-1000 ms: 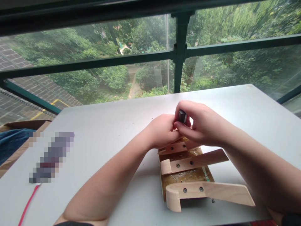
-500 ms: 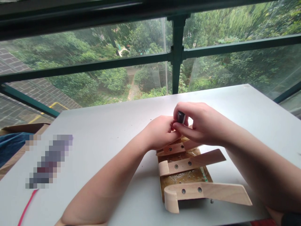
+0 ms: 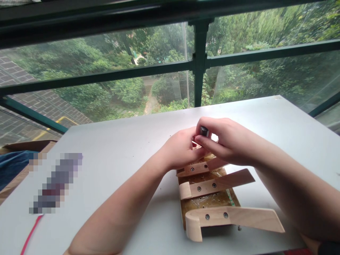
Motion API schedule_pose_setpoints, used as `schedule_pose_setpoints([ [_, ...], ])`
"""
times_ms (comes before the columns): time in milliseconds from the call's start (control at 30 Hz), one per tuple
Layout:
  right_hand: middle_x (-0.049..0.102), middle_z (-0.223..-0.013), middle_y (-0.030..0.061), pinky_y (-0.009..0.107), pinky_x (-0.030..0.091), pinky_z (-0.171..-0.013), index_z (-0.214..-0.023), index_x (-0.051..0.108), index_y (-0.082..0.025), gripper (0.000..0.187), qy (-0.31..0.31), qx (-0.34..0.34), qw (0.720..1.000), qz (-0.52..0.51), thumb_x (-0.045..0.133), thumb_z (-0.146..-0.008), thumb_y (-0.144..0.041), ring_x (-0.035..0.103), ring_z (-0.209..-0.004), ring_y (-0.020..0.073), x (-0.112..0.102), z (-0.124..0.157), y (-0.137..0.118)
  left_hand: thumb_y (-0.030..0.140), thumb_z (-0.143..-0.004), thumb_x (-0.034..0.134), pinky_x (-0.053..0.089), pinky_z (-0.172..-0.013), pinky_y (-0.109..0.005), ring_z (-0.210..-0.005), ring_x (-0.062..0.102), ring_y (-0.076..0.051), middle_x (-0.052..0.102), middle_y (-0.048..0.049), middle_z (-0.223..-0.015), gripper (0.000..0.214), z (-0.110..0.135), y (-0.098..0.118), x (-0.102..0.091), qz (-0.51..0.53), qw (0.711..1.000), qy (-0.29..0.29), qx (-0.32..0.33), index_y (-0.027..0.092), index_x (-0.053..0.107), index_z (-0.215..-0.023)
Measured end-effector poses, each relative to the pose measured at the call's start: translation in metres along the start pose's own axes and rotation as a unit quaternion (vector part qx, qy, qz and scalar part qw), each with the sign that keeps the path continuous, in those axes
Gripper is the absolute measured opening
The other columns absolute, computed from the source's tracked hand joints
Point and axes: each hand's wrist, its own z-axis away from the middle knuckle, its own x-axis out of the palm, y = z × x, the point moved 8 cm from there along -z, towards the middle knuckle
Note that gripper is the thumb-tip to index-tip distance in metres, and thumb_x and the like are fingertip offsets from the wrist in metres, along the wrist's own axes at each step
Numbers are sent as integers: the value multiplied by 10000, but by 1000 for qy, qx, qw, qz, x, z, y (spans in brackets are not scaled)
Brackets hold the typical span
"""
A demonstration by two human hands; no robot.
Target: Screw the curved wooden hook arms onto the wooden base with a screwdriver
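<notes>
My right hand point(image 3: 221, 140) is closed round the black handle of a screwdriver point(image 3: 204, 131); only the handle's end shows, the rest is hidden by my fingers. Against it, my left hand point(image 3: 180, 148) is curled over the far end of a brown board point(image 3: 212, 201), and what its fingers grip is hidden. Several pale wooden pieces with one curled end are fixed across the board. The nearest wooden piece point(image 3: 239, 217), the middle wooden piece point(image 3: 231, 181) and the farther wooden piece point(image 3: 199, 168) each show two cross-head screws.
The board lies on a white table point(image 3: 119, 152) beside a green-framed window point(image 3: 200, 63). A blurred-out object point(image 3: 57, 182) lies at the left, with a red cord point(image 3: 30, 233) near it. Past the left edge is a cardboard box point(image 3: 29, 144) with blue cloth.
Both hands stay at the board's far end. My fingers have shifted slightly round the screwdriver, and a small gap now shows between my hands.
</notes>
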Motion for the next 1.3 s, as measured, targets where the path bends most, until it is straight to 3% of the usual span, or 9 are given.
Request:
schedule_pose_setpoints([
  [333,610,-731,10,288,331,-613,-863,540,-205,119,4,16,999,34,534,-880,-322,506,-645,147,-3,2,2,281,-840,590,494,-723,-271,-848,635,-178,690,-19,-945,146,0,7,-4,20,1000,9,4,177,613,-941],
  [733,622,-758,21,300,364,-635,-870,550,-201,195,35,2,996,83,556,-865,-396,536,-674,162,-15,5,1,426,-893,551,474,-722,-262,-819,618,-163,681,-21,-941,273,2,8,-2,40,999,-7,0,177,611,-987],
  [1000,611,-918,50,319,430,-732,-958,558,-208,117,102,-93,990,30,571,-849,-247,568,-822,183,-23,4,-9,492,-903,511,463,-660,-278,-734,597,-162,657,-28,-802,336,4,0,-2,-15,999,-20,-38,170,602,-870],
  [1300,616,-953,51,330,460,-747,-1012,551,-220,174,120,-115,986,-17,565,-839,-202,592,-832,184,-22,5,-16,470,-895,521,489,-694,-302,-784,616,-189,671,-45,-829,316,2,4,-5,-20,999,-29,-34,174,633,-890],
])
